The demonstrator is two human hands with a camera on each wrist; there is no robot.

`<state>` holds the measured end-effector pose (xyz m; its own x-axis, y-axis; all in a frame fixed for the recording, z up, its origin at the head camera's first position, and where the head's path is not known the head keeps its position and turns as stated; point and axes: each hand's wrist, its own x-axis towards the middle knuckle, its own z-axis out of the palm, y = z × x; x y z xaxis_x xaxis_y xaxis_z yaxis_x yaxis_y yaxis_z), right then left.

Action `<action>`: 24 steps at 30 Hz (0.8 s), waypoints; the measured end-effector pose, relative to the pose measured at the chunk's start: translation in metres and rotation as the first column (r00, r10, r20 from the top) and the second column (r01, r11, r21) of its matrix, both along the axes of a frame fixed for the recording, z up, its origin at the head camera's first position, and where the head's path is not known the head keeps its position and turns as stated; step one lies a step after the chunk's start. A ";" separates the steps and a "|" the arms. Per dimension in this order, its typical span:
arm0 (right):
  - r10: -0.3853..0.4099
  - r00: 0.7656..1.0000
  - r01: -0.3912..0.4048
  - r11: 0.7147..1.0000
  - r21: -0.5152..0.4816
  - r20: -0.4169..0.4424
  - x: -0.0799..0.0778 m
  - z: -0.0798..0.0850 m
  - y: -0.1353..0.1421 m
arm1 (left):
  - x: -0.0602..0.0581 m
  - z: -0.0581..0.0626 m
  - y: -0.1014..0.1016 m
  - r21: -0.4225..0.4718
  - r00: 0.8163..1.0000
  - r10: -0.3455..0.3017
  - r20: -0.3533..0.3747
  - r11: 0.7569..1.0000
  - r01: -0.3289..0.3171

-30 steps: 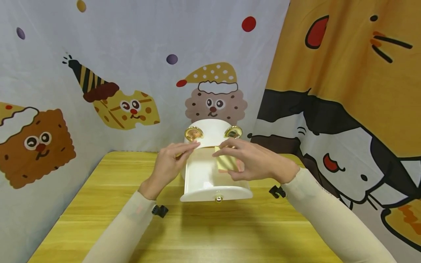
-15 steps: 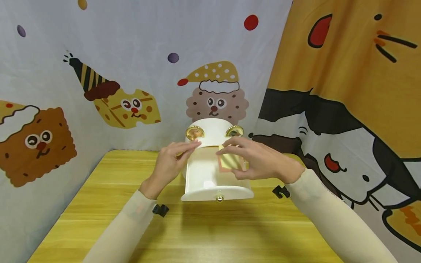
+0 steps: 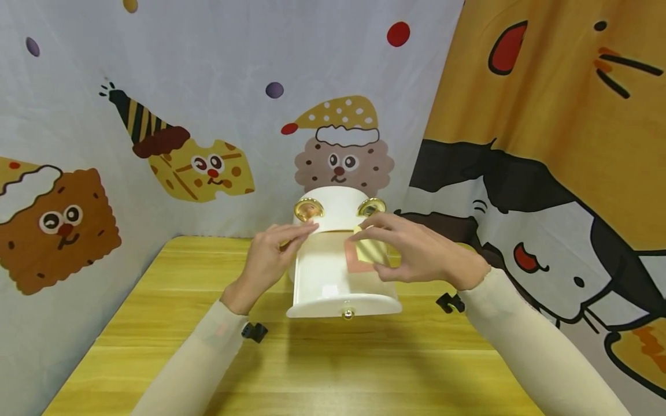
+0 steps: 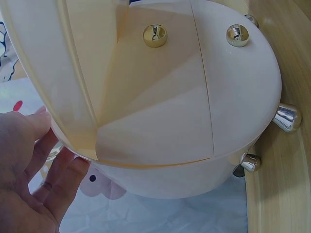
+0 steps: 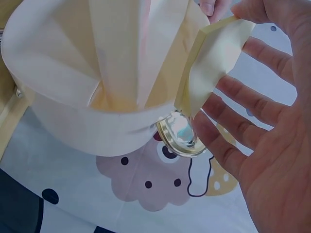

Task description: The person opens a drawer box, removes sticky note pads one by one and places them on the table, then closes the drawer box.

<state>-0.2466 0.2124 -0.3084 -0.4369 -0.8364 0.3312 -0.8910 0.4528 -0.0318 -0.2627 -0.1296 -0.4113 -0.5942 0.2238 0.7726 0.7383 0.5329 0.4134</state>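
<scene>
A white round-fronted storage box [image 3: 338,199] shaped like an alarm clock, with gold bells, stands on the table. Its upper drawer [image 3: 317,271], with a gold knob [image 3: 347,314], is pulled out. My right hand [image 3: 416,248] pinches a pad of yellow sticky notes [image 3: 372,251] between thumb and fingertips, over the drawer's right side; the right wrist view shows the pad [image 5: 214,58] tilted on edge. A pink sheet or pad [image 3: 359,267] shows below it inside the drawer. My left hand [image 3: 267,251] touches the box's front-left rim with extended fingertips, thumb by the drawer side [image 4: 77,63].
The box stands on a yellow wood-grain table [image 3: 208,346], on small gold feet [image 4: 287,118]. Another gold knob [image 4: 237,35] is on the lower front. Printed cartoon curtains [image 3: 208,75] hang close behind the box and to its right.
My right hand has moved slightly to the right with the yellow sticky notes, uncovering more of the pink piece in the drawer. My left hand has stayed at the box's rim.
</scene>
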 end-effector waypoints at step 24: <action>-0.091 0.995 0.091 0.996 -0.018 0.031 -0.004 -0.009 0.027 | 0.001 0.000 0.000 0.008 1.000 -0.002 0.003 1.000 0.002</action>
<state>-0.2504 0.2389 -0.3177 -0.5210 -0.7863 0.3321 -0.8446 0.5311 -0.0673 -0.2620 -0.1296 -0.4111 -0.5962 0.2190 0.7724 0.7380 0.5282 0.4199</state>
